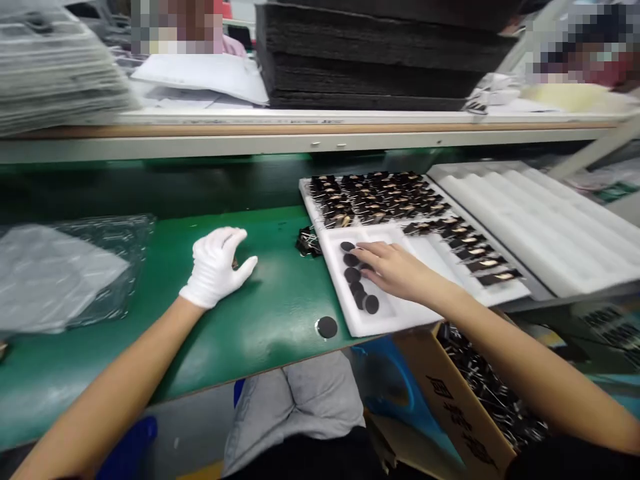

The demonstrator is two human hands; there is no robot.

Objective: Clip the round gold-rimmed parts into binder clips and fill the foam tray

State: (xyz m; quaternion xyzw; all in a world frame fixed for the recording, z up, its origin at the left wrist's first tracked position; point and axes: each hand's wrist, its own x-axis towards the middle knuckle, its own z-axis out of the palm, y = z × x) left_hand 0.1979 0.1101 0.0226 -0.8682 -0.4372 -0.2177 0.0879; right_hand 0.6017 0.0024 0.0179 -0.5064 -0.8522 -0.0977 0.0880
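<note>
My left hand (pixel 215 267), in a white glove, hovers over or rests on the green tabletop with thumb and fingers apart. A small brownish bit shows behind its palm, too hidden to name. My bare right hand (pixel 393 267) reaches over the white foam tray (pixel 334 283), fingers stretched out at a column of black discs (pixel 371 305). Its fingertips touch or hover over the upper discs; I cannot tell which. Rows of black binder clips (pixel 385 200) with wire handles fill the tray's far and right parts. A loose cluster of binder clips (pixel 309 243) lies against the tray's left side.
One black disc (pixel 327 327) lies near the front edge of the green table (pixel 270 333). Clear plastic trays (pixel 140 267) are at left, another white foam tray (pixel 540 220) at right. Below stands a cardboard box (pixel 450 407) of binder clips. A shelf (pixel 225 143) spans the back.
</note>
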